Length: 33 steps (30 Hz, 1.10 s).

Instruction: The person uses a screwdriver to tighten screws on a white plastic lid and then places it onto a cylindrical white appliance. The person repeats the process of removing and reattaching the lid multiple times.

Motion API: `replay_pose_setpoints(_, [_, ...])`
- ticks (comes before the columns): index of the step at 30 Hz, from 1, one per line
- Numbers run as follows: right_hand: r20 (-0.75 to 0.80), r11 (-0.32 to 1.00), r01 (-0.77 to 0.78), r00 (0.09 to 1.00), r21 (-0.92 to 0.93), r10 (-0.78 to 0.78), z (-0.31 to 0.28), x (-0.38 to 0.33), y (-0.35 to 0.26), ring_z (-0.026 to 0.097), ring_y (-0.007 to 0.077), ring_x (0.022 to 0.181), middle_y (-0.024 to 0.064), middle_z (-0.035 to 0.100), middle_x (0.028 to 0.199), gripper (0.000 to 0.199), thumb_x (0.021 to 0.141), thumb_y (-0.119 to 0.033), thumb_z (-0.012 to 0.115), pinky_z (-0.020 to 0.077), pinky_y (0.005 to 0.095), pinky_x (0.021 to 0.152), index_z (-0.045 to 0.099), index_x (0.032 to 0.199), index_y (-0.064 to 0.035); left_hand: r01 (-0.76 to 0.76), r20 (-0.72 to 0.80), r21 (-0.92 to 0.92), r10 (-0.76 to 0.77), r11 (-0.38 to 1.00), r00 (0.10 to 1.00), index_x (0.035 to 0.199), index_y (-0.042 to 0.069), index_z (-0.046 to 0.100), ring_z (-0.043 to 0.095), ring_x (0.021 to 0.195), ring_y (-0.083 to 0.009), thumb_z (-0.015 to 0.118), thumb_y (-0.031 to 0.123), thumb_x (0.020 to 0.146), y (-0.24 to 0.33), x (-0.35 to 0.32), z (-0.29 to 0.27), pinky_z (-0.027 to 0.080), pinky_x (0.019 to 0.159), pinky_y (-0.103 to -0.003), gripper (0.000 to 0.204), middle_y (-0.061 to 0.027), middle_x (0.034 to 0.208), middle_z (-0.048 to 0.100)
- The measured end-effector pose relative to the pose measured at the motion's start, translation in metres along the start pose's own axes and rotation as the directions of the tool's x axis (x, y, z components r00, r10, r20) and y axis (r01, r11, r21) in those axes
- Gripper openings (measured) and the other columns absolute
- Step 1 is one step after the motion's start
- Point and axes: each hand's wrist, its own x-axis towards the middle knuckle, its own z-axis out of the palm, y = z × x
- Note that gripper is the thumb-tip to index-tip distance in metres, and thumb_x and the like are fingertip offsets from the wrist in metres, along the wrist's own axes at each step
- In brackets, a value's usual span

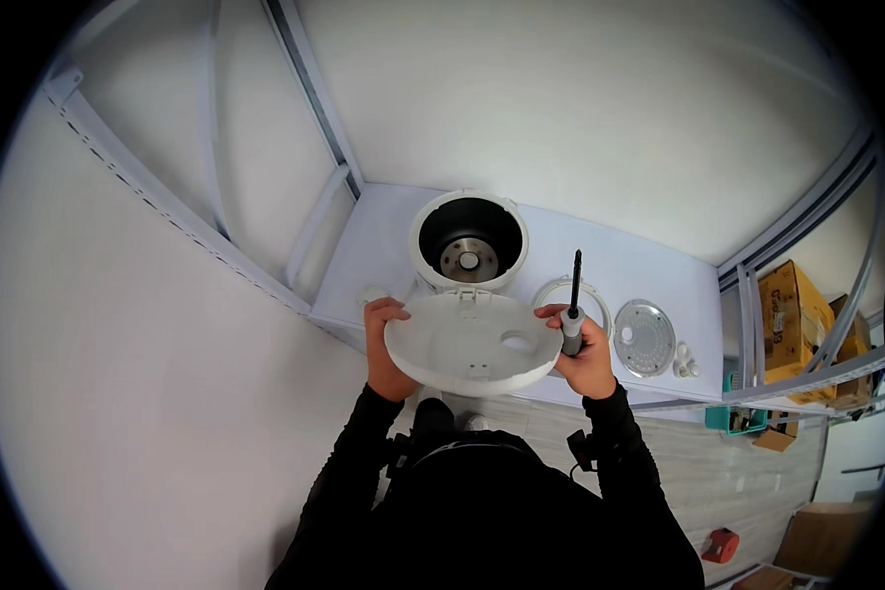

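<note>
A white, rounded lid shell (442,339) is held up at the table's front edge, its hollow side facing me. My left hand (387,356) grips its left rim. Along the right rim, the fingers of my right hand (588,362) hold the shell and also clasp a screwdriver (571,329) with a grey handle, its dark shaft pointing up and away. The shell has a round hole right of centre and a hinge piece at its far edge. Just beyond stands an open white cooker body (500,221) with a black inner wall and a metal heating plate at the bottom.
On the white table (659,270) lie a pale ring (609,317), a perforated metal disc (644,339) and small white parts (685,362). Metal frame posts (315,93) flank it. Cardboard boxes (795,320), a teal bin (736,420) and a red object (721,546) are at right.
</note>
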Motion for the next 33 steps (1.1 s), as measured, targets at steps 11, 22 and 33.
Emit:
replay_pose_setpoints(11, [0.030,0.984,0.087,0.996,-0.159,-0.083,0.005,0.014,-0.007,0.065,0.0240,0.105,0.0121,0.067,0.116,0.032,0.078,-0.001,0.081,0.0520,0.0358,0.090,0.064,0.104,-0.0048,-0.057,0.040,0.089,0.054,0.994,0.998,0.131,0.005,0.053,0.053,0.118,-0.0332,0.077,0.003,0.076,-0.030,0.014,-0.004,0.044,0.101,-0.039,0.060,-0.0156,0.124,0.052])
replay_pose_setpoints(22, [0.034,0.982,0.098,0.995,-0.161,-0.094,0.003,0.017,-0.004,0.066,0.0244,0.098,0.0122,0.068,0.109,0.031,0.074,0.001,0.082,0.0527,0.0361,0.084,0.064,0.100,-0.0049,-0.146,0.402,0.198,0.055,0.969,0.914,0.130,0.017,0.063,0.032,0.151,-0.0336,0.073,0.035,0.087,-0.108,0.042,0.029,0.016,0.122,-0.060,0.048,-0.0022,0.142,0.061])
replay_pose_setpoints(33, [-0.172,0.985,0.006,0.984,-0.171,-0.036,0.006,0.048,-0.002,0.062,0.0106,0.094,0.0022,0.068,0.104,0.044,0.085,-0.007,0.082,0.0507,0.0280,0.085,0.062,0.124,-0.0012,0.143,0.305,-0.100,-0.106,0.985,0.946,0.120,0.002,0.066,0.060,0.118,-0.0318,0.085,0.018,0.076,-0.058,0.052,0.033,0.046,0.102,-0.042,0.051,-0.0138,0.121,0.067])
